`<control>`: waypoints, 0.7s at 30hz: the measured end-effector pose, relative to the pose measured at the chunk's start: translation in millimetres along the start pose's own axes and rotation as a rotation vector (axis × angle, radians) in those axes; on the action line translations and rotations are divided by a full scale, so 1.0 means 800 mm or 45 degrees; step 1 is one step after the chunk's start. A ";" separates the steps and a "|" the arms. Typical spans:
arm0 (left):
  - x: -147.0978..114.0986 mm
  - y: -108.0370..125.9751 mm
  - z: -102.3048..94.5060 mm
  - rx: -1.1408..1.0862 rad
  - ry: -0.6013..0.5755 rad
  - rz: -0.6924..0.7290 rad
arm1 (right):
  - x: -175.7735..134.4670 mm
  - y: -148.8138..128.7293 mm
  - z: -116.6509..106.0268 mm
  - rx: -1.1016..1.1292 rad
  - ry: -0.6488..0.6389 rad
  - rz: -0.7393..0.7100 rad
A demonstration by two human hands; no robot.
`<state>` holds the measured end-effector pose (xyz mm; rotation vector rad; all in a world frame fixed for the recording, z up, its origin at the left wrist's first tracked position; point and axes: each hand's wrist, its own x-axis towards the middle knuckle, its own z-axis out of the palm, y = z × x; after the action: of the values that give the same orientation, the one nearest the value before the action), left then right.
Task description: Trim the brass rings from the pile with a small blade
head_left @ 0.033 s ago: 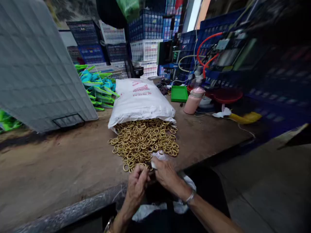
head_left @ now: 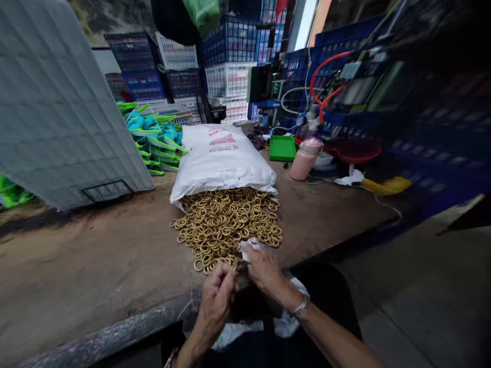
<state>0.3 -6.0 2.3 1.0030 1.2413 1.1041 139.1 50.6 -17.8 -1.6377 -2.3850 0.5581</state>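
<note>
A heap of brass-coloured rings spills from the mouth of a white sack on the table. At the near edge of the heap my left hand is closed in a pinch, with what looks like one ring at its fingertips. My right hand is closed round a small tool with a white part and a dark, thin end. That dark end is close to the left fingertips; whether it touches the ring I cannot tell. Most of the tool is hidden by the fingers.
A tall pale ribbed panel stands at the left, by bright green and blue items. A green tray, a pink bottle and a yellow-handled item lie at the right. Stacked crates fill the back.
Both hands have shifted slightly. The left fingertips have turned a little up and right, and more of the tool's dark end shows. The heap and sack look unchanged.
</note>
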 end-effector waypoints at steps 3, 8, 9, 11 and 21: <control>-0.019 0.006 0.001 -0.175 -0.169 -0.179 | 0.008 0.019 -0.011 -0.019 0.078 0.103; -0.033 0.026 -0.005 -0.503 -0.353 -0.350 | 0.013 0.022 -0.010 0.049 0.130 0.165; -0.035 0.031 -0.007 -0.549 -0.360 -0.344 | 0.013 0.020 -0.007 0.062 0.127 0.159; -0.040 0.043 -0.009 -0.679 -0.355 -0.340 | 0.012 0.015 -0.003 0.074 0.120 0.129; -0.061 0.045 -0.033 -0.734 -0.247 -0.377 | 0.017 -0.003 0.001 -0.056 0.050 0.069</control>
<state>-28.9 -46.8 45.1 0.4565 0.8087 1.0175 131.9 61.9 -18.6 -1.7197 -2.3475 0.4817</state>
